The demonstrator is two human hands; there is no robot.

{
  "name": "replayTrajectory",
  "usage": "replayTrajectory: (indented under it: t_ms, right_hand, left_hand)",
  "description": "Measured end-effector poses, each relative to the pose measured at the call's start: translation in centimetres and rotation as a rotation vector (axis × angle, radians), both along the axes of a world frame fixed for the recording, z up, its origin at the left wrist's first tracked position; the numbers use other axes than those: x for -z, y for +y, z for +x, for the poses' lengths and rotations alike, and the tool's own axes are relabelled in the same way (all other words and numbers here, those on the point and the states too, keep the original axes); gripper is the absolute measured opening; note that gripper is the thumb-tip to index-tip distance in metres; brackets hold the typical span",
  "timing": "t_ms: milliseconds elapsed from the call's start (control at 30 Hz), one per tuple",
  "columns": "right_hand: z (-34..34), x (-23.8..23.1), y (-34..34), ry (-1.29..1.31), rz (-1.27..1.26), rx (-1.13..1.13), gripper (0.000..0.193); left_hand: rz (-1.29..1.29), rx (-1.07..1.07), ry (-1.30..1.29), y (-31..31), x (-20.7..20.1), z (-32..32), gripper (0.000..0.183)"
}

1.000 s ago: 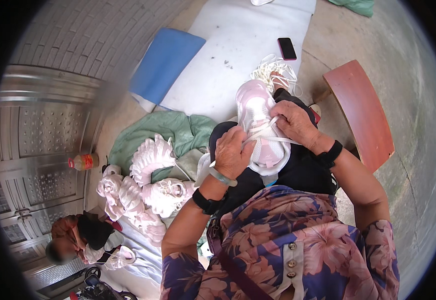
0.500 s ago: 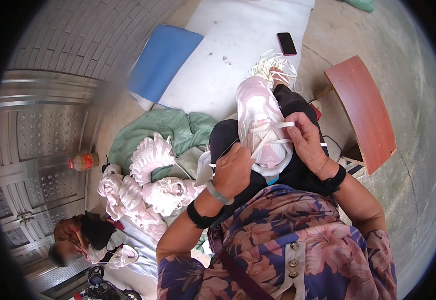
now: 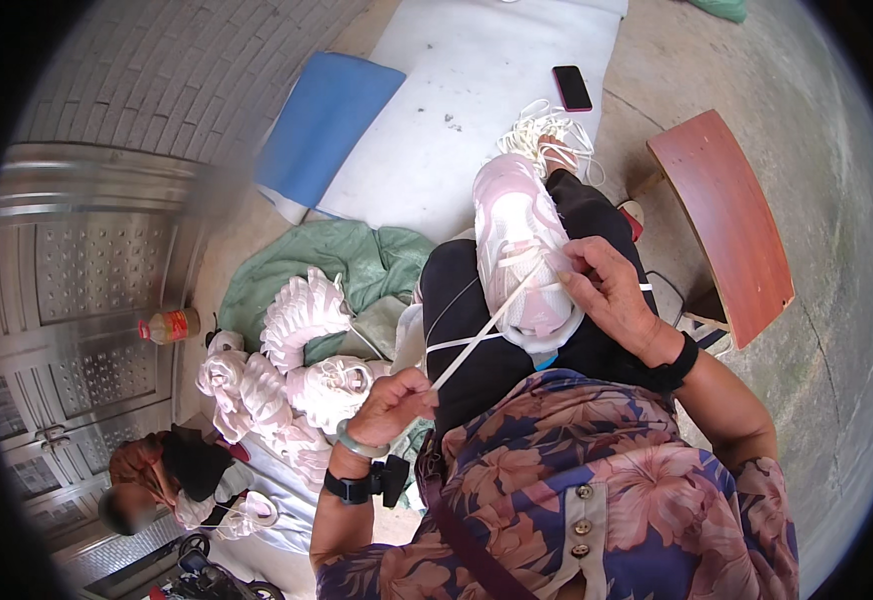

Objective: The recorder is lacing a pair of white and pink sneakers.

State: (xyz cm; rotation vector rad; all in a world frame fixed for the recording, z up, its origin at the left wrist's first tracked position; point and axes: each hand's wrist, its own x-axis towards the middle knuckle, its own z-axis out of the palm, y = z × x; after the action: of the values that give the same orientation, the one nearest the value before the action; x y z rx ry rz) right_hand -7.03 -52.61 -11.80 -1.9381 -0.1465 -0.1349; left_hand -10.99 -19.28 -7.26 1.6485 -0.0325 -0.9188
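Note:
A pink and white sneaker (image 3: 509, 200) rests across my black-trousered thighs. A flat white shoelace (image 3: 482, 345) runs tight from its lacing down to my left hand (image 3: 391, 405), which is closed around the lace at the left of my lap. At the sneaker's right edge, beside the lacing, my right hand (image 3: 612, 300) grips it between thumb and fingers. Whether a piece of lace is also pinched there is hidden. Another white lace stretch lies across my left thigh.
Several pink and white sneakers (image 3: 302, 315) lie on a green cloth (image 3: 357, 245) at left. Ahead are a pile of white laces (image 3: 532, 130), a phone (image 3: 573, 88) and a blue mat (image 3: 332, 125). A wooden stool (image 3: 722, 220) stands right. Another person (image 3: 182, 470) sits at lower left.
My left hand has moved from the sneaker down and left, drawing the lace out straight. My right hand has let the raised lace loop drop and stays at the sneaker's right edge.

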Motion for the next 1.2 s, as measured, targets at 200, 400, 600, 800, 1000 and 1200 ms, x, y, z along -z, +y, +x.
replayTrajectory:
  t_ms: [200, 400, 600, 800, 1000, 1200]
  right_hand:
    - [-1.0, -1.3, -1.4, -0.085, -0.322, -0.063, 0.015]
    - [-1.2, -1.7, -4.2, 0.097, -0.147, -0.039, 0.012]
    - [-0.9, -1.0, -2.6, 0.190, -0.099, -0.101, 0.011]
    - [-1.2, 0.0, -2.9, 0.205, -0.053, 0.008, 0.014]
    - [-1.2, -1.1, -0.6, 0.087, -0.448, -0.081, 0.052]
    - [-0.2, 0.7, -0.1, 0.039, -0.326, -0.047, 0.045]
  left_hand:
    - [-0.026, -0.117, -0.004, -1.8, 0.3, 0.6, 0.006]
    - [-0.037, -0.230, -0.126, -1.6, -3.5, 1.4, 0.021]
    - [0.137, -0.359, -0.324, 0.3, -1.2, 2.0, 0.022]
    - [0.454, -0.113, -0.763, 0.0, 2.0, 1.9, 0.019]
    - [0.564, 0.083, -0.979, -7.0, 0.7, 2.3, 0.039]
    - [0.555, 0.130, -1.152, -11.1, 2.3, 5.3, 0.055]
